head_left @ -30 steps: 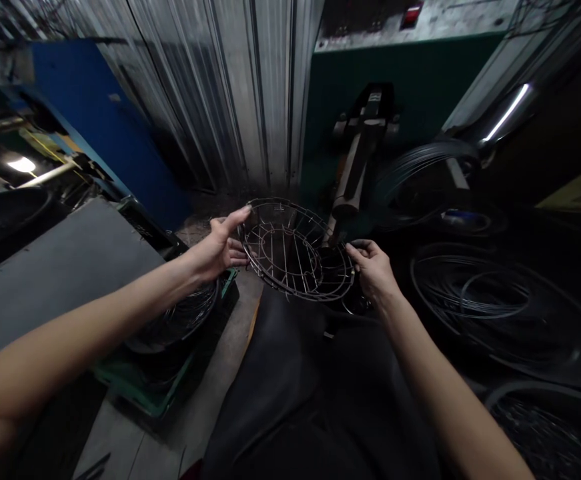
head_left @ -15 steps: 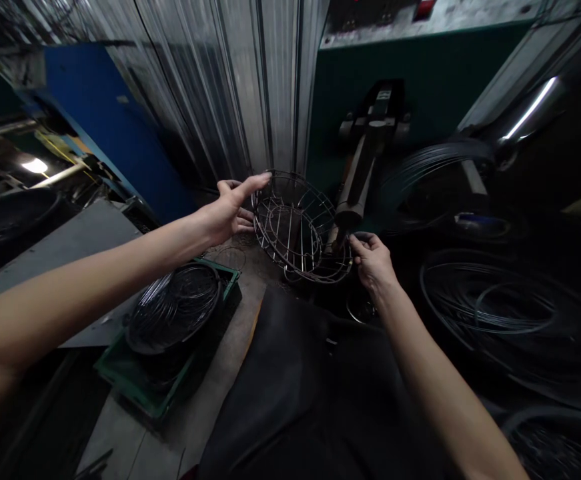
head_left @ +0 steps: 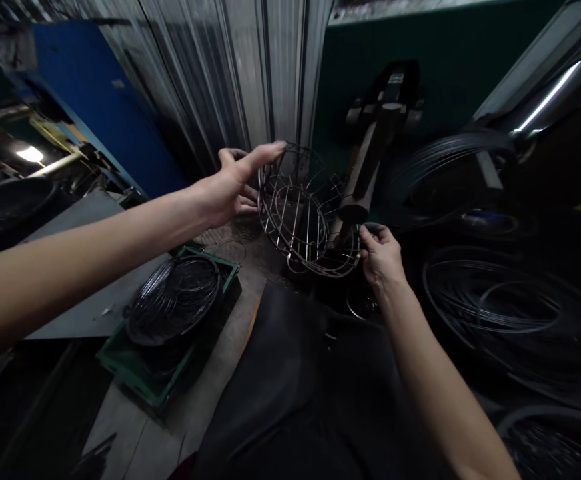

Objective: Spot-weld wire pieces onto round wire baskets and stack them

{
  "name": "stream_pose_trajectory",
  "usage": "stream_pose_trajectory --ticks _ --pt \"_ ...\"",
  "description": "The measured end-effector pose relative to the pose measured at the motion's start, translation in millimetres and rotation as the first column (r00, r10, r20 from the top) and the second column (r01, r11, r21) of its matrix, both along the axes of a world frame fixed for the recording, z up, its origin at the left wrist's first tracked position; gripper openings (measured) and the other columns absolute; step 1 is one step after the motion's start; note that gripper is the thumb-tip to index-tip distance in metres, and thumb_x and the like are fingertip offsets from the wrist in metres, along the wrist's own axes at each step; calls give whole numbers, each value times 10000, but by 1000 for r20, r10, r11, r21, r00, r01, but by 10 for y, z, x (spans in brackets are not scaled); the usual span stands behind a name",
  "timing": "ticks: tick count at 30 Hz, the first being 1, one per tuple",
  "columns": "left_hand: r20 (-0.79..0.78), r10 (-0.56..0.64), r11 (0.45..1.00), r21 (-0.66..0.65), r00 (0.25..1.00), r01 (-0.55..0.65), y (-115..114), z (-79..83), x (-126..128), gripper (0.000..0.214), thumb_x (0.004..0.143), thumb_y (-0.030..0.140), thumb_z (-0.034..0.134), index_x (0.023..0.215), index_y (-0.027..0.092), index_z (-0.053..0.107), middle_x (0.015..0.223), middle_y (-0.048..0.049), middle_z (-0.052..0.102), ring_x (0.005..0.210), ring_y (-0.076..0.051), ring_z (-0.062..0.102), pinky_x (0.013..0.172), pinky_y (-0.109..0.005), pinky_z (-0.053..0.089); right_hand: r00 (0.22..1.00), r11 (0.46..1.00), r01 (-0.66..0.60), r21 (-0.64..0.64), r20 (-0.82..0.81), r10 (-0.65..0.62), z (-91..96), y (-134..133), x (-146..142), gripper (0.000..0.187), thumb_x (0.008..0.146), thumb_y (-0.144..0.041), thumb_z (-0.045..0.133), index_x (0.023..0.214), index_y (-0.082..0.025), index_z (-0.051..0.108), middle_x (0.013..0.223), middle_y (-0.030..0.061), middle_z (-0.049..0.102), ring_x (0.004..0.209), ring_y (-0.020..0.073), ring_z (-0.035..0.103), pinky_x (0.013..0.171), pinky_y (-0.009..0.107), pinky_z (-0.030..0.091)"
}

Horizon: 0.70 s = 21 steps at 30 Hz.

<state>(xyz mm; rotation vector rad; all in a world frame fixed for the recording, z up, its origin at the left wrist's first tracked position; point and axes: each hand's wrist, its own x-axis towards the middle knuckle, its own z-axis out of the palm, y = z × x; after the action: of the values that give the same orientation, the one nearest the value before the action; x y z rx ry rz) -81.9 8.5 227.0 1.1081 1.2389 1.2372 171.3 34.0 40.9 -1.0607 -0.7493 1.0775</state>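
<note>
A round wire basket [head_left: 300,230] is held tilted between my two hands, its crossed bars and ringed rim showing. My left hand [head_left: 243,181] grips its left side, thumb over the upper rim and fingers beneath. At the basket's right edge, my right hand [head_left: 380,253] pinches the wire between thumb and fingers. Just behind the basket's right side, a dark cylindrical machine arm [head_left: 365,170] slants down; whether the wire touches it I cannot tell.
A green crate [head_left: 157,393] holding a black basin of wire rings [head_left: 175,297] stands lower left. Coiled wire [head_left: 513,310] lies in a wide basin at right. Behind are a corrugated metal wall [head_left: 250,87] and a blue panel [head_left: 100,100]. A grey board [head_left: 90,293] lies left.
The basket's left side has risen slightly with my left hand, and its tilt has shifted. My right hand has moved a little rightward. The camera view has shifted somewhat too.
</note>
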Motion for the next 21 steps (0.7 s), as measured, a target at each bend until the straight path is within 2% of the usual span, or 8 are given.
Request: stream_pose_trajectory --ticks 3,7,9,16,21 --pt "-79 12 999 -32 997 -14 -61 -41 38 697 658 505 739 1137 240 308 1063 -106 533 878 -267 646 782 -520 502 1000 1000 20 2 -8 -20 34 54 -4 560 417 -470 849 796 -190 548 670 -34 545 525 68 438 382 169 225" --pt "22 16 1000 -9 1000 -16 -257 -229 2 675 654 477 739 1103 268 280 1040 -67 565 773 -178 643 759 -432 530 999 998 29 55 24 -30 79 58 3 509 443 -439 838 791 -188 564 675 -26 577 613 100 531 507 201 404" --pt "72 29 1000 -5 997 -29 -369 -315 -28 675 642 470 745 1081 276 270 1031 -53 581 726 -153 639 744 -402 537 997 997 27 78 72 -33 106 43 11 470 473 -433 825 791 -188 580 693 -24 591 653 109 555 594 229 456" --pt "207 52 999 1 977 -53 -565 -514 -37 626 632 449 743 1016 283 277 955 -11 604 737 -173 666 760 -415 538 973 984 60 165 211 -95 232 15 69 396 550 -461 789 788 -202 609 786 -4 639 762 146 595 782 317 489" --pt "233 56 997 -67 971 -42 -603 -603 -65 626 615 472 738 1026 263 315 816 14 605 735 -195 677 767 -415 532 968 995 7 104 249 -33 239 -28 129 373 552 -458 788 769 -200 628 764 2 639 748 156 597 774 329 495"
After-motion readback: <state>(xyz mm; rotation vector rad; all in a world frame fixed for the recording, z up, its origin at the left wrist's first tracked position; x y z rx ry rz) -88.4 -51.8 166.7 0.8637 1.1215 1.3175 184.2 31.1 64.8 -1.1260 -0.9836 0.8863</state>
